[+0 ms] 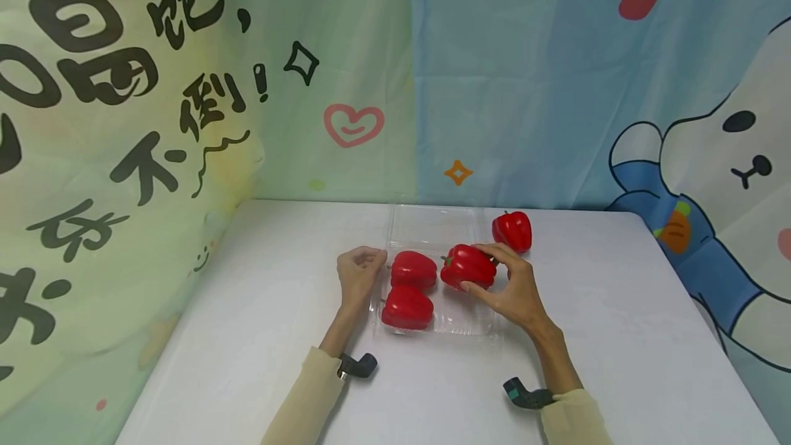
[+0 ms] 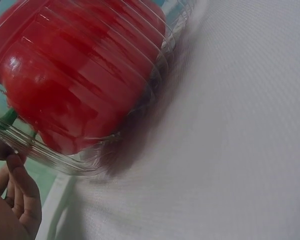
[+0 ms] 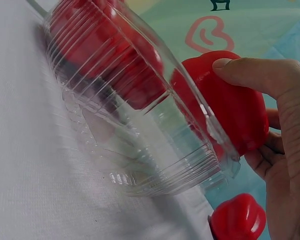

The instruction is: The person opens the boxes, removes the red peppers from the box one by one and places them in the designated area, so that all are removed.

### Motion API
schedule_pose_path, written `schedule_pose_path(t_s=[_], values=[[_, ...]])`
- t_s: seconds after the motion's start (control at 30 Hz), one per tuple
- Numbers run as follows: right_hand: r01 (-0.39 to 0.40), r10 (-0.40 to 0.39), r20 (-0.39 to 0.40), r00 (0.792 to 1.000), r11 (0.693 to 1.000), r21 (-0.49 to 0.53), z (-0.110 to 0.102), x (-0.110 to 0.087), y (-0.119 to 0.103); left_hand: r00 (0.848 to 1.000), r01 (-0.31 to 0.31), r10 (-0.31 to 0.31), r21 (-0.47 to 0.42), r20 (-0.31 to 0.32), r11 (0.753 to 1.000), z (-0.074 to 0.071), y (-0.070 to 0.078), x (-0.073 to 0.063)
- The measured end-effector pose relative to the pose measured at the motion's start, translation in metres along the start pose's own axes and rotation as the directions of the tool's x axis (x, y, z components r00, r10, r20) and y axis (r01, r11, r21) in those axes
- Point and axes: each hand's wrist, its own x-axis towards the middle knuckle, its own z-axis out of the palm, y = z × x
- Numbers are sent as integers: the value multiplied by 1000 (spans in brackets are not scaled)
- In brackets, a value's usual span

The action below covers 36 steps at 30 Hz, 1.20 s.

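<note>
A clear plastic clamshell box (image 1: 463, 321) lies on the white table with its lid (image 1: 432, 225) folded back. Two red bell peppers sit in its left half, a rear pepper (image 1: 414, 270) and a front pepper (image 1: 407, 307). My left hand (image 1: 360, 273) pinches the box's left rim; in the left wrist view its fingertips (image 2: 15, 162) meet the plastic edge. With thumb and fingers my right hand (image 1: 513, 290) grips a third bell pepper (image 1: 468, 267) at the box's right rear. The right wrist view shows that held pepper (image 3: 225, 105) partly behind the box wall.
Another red bell pepper (image 1: 512, 231) rests on the table (image 1: 618, 321), outside the box at its back right, close beyond my right hand. A printed curtain (image 1: 519, 88) hangs along the table's far edge, and another stretch (image 1: 185, 156) stands at the left.
</note>
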Motion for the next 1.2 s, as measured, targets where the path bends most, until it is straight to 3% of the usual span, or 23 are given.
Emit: schedule_pose_path(t_s=[1.0, 1.2], values=[[7, -7, -58, 998, 1000, 5, -4, -4, 5, 1000, 5, -5, -14, 10, 1000, -1, -1, -2], [7, -6, -54, 999, 1000, 7, -3, -4, 6, 1000, -18, 18, -21, 16, 1000, -1, -2, 0]])
